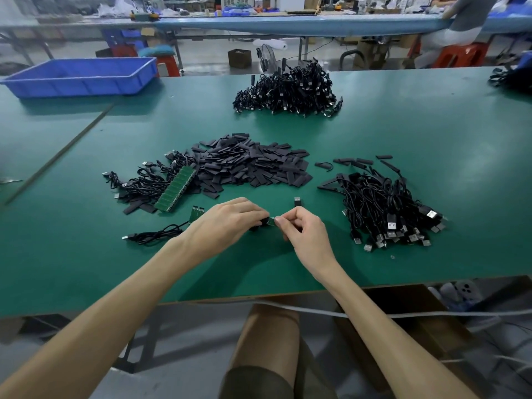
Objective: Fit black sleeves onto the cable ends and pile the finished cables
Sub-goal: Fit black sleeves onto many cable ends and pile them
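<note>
My left hand [230,218] and my right hand [302,228] meet near the front of the green table [431,139]. Between their fingertips sits a small green board on a cable end [270,221]; my left fingers grip a black sleeve [257,225] against it and my right thumb and finger pinch the board. A USB plug [298,201] sticks up behind my right hand. A heap of flat black sleeves [253,165] lies just beyond. Loose cables with a strip of green boards [175,188] lie to the left. A pile of cables [385,208] lies to the right.
A single cable with a green board [161,233] lies left of my left hand. A bigger cable heap [288,87] sits farther back, and a blue tray [83,74] at the far left. Another person sits at the back right.
</note>
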